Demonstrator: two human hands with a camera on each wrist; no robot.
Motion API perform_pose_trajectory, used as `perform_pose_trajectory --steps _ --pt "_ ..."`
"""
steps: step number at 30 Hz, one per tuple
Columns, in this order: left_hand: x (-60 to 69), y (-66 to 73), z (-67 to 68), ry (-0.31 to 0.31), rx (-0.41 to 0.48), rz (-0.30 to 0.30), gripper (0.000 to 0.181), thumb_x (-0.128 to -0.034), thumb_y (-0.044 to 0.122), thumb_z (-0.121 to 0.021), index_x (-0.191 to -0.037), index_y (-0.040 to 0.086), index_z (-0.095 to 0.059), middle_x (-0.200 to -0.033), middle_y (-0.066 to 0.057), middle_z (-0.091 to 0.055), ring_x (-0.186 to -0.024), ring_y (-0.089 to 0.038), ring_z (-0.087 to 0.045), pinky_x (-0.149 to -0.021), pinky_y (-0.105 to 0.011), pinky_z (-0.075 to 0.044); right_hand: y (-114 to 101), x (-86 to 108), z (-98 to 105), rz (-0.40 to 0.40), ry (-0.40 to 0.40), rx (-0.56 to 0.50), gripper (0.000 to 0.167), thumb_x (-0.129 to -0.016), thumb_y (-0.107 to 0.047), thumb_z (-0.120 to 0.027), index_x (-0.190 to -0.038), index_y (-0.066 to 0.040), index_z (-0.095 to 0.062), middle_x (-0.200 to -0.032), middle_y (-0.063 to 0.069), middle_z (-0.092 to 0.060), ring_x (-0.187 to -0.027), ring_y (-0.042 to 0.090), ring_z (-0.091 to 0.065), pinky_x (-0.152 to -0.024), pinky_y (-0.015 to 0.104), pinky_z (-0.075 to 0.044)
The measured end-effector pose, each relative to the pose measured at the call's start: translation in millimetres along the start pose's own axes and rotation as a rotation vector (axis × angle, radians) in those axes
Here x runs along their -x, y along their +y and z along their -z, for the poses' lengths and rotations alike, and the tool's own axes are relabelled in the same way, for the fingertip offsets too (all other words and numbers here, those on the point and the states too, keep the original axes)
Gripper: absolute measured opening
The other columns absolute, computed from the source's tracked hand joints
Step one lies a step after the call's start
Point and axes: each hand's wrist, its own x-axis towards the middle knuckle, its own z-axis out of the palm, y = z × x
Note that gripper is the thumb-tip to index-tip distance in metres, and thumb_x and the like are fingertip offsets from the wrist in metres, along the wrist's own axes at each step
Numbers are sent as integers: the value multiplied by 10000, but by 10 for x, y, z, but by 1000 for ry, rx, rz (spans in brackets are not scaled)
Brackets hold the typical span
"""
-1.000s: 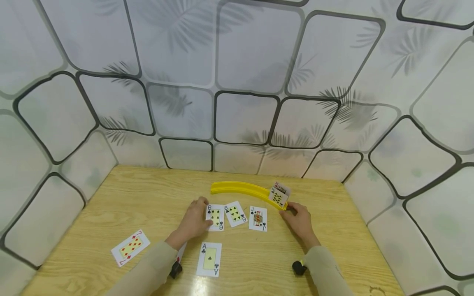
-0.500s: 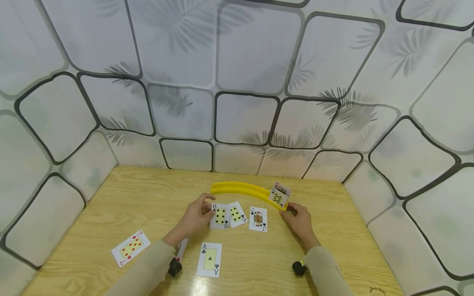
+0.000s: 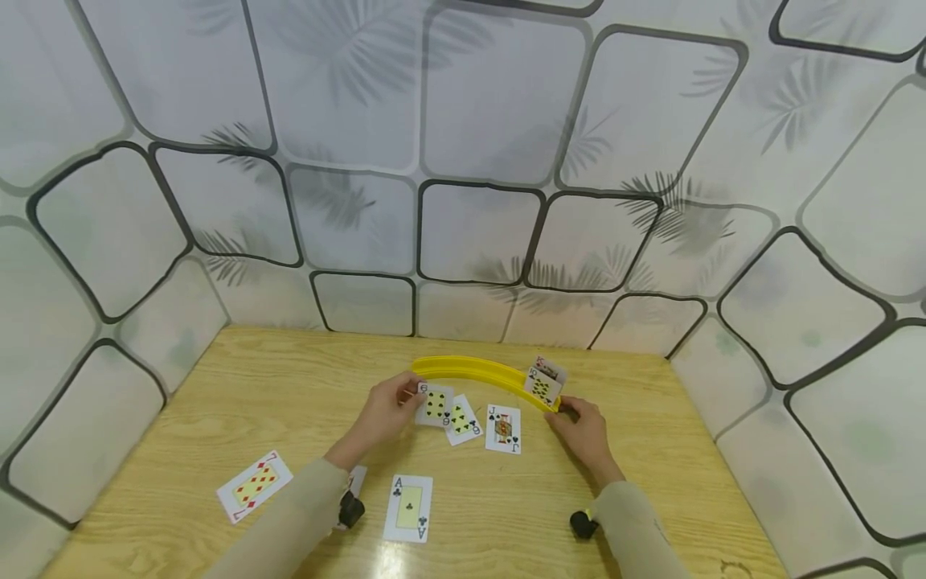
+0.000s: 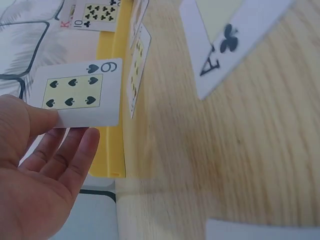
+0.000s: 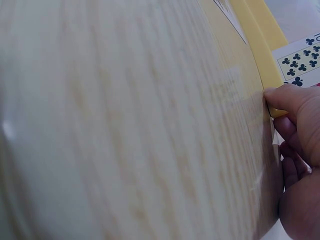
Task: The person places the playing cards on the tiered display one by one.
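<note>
My left hand (image 3: 379,414) pinches the six of spades (image 3: 436,405) by its left edge, thumb on the face. In the left wrist view the six of spades (image 4: 80,92) is raised off the table, in front of a yellow curved card holder (image 4: 107,150). At the right end of the card holder (image 3: 463,368), my right hand (image 3: 582,430) grips the tip between thumb and fingers, as the right wrist view confirms. Standing in that end are a ten of clubs (image 3: 541,389) and, behind it, a red king (image 3: 553,367).
A club card (image 3: 465,421), partly covered by the six, and a jack of spades (image 3: 503,429) lie before the holder. Nearer are an ace of clubs (image 3: 409,508), a seven of diamonds (image 3: 255,487) and a card (image 3: 358,478) half hidden by the left wrist. A patterned wall (image 3: 362,297) stands behind.
My left hand has picked up the six of spades from the table and moved it slightly right and towards the holder. The right hand stays at the holder's end.
</note>
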Motion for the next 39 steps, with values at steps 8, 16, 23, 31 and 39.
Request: perform_pose_trajectory --steps 8,16,23,31,39 --pt "-101 85 -80 0 60 -11 164 -1013 44 -684 -1176 54 -705 -1006 -73 -720 -929 -174 -659 -869 -379 -593 7 1 -14 4 3 -17 508 -964 -203 -773 -1377 57 -631 -1334 248 -663 -1357 414 -498 -1216 623 -334" --pt "-231 184 -135 28 65 -9 115 -1025 46 -667 -1132 57 -708 -1020 -87 -737 -964 -209 -684 -907 -415 -605 3 6 -26 22 21 -15 495 -953 -192 -785 -1354 63 -646 -1300 250 -680 -1341 432 -517 -1205 635 -344" --pt "-359 230 -200 31 72 -34 170 -1037 71 -658 -1196 44 -711 -1031 -91 -737 -941 -193 -682 -856 -365 -611 19 0 -14 16 11 -10 504 -970 -213 -779 -1367 64 -638 -1318 246 -673 -1360 427 -507 -1217 630 -326" --pt "-506 282 -311 47 70 -103 185 -1045 72 -646 -1210 24 -716 -986 -104 -726 -880 -173 -660 -804 -317 -597 18 2 -13 6 9 -20 507 -968 -206 -773 -1371 66 -632 -1329 255 -658 -1359 432 -500 -1214 637 -330" --pt "-611 372 -441 56 86 -101 129 -1054 76 -630 -1133 8 -706 -1007 -142 -714 -960 -258 -672 -912 -428 -598 32 -5 -19 14 26 -11 496 -950 -197 -786 -1352 59 -651 -1293 245 -686 -1336 428 -515 -1204 633 -336"
